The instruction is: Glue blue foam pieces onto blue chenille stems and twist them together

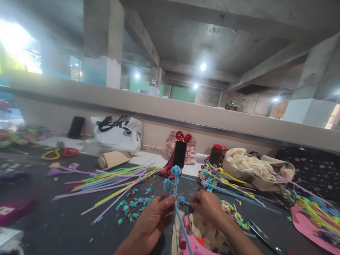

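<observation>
Near the middle of the dark table, my left hand (157, 214) pinches blue fuzzy stems topped with small blue curled knots (175, 170). A long blue stem (187, 239) runs down from its fingertips toward the lower right. My right hand (206, 204) is closed just to the right, its fingertips beside a third blue knot (181, 200); whether they grip its stem is too small to tell. Below both hands lies a pink glue gun (204, 254) on crumpled beige material.
Colourful stems (118, 181) and blue-green bits (135, 206) lie left of centre. Right are bunched stems (213, 176), scissors (279, 249) and a pink sheet (316, 234). A phone (179, 154), a white bag (118, 135) and a jar (217, 154) stand along the back.
</observation>
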A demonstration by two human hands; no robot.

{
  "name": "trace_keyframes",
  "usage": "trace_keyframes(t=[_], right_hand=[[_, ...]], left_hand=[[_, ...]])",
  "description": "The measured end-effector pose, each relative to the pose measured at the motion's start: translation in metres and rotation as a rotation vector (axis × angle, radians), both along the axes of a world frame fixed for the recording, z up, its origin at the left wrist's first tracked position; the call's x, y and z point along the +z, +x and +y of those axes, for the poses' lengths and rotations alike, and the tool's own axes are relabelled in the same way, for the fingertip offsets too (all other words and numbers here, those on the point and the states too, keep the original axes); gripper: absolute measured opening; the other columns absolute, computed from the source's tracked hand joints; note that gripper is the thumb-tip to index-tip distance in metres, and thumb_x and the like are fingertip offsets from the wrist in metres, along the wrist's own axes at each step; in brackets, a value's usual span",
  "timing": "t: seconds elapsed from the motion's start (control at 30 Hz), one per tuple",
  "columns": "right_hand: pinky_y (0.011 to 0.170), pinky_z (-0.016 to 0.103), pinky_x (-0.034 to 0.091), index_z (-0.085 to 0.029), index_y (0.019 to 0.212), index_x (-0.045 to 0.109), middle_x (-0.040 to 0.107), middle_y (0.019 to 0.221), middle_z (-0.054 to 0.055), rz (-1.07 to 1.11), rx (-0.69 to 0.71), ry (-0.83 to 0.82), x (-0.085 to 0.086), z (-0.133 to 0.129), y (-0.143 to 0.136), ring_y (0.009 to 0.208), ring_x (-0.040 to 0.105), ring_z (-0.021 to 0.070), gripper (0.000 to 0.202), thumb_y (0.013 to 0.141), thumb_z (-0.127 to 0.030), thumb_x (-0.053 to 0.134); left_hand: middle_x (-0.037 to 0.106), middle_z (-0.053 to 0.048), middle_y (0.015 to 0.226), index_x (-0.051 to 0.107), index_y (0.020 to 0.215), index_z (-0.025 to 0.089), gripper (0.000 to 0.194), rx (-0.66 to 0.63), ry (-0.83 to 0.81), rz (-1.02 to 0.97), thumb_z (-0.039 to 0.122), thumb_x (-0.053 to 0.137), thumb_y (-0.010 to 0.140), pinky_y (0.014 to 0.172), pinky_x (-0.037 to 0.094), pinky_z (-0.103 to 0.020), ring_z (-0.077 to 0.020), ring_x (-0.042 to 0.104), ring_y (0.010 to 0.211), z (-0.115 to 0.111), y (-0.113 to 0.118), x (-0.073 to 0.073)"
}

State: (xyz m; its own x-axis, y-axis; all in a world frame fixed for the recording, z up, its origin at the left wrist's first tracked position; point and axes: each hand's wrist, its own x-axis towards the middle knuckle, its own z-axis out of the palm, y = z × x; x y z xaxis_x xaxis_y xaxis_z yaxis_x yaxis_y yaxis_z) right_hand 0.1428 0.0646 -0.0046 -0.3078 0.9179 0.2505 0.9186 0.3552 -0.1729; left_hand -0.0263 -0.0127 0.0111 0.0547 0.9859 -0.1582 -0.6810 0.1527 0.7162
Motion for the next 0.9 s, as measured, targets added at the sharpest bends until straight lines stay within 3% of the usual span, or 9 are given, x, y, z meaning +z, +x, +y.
trace_keyframes(t=[0.2,0.5,0.67,0.9], right_hand=[[0.054,0.023,0.034,-0.018,0.063,0.067,0.068,0.070,0.008,-0.146,-0.045,-0.007,-0.009,0.014,-0.003,0.070,0.061,0.0201,0.015,0.062,-0.011,0.053],[0.056,0.023,0.034,-0.020,0.079,0.058,0.064,0.074,0.003,0.015,-0.060,0.189,0.016,-0.007,0.014,0.066,0.057,0.0162,0.021,0.080,-0.025,0.038],[0.054,0.023,0.035,-0.019,0.071,0.054,0.057,0.062,0.000,0.457,0.069,0.218,0.031,-0.036,0.006,0.057,0.051,0.0143,0.019,0.078,-0.033,0.044],[0.040,0.019,0.030,-0.018,0.068,0.053,0.051,0.051,-0.003,1.129,0.165,-0.117,0.036,-0.078,-0.012,0.042,0.040,0.0087,0.021,0.072,-0.039,0.054]], left_hand=[[0.059,0.003,0.055,0.054,0.065,0.017,0.019,-0.013,0.001,-0.006,0.019,0.070,0.055,0.047,0.039,-0.015,-0.0062,0.054,0.048,0.001,0.000,-0.004],[0.058,0.004,0.053,0.053,0.063,0.016,0.022,0.035,-0.002,-0.059,0.020,0.072,0.052,0.048,0.040,-0.017,-0.0069,0.054,0.047,0.003,0.002,-0.005],[0.058,0.005,0.054,0.053,0.065,0.017,0.024,0.092,-0.009,0.013,0.023,0.072,0.052,0.046,0.035,-0.016,-0.0061,0.052,0.047,0.005,0.002,-0.007],[0.057,0.006,0.057,0.056,0.064,0.016,0.024,0.123,-0.027,0.046,0.023,0.073,0.050,0.048,0.032,-0.016,-0.0056,0.052,0.052,0.004,0.001,-0.005]])
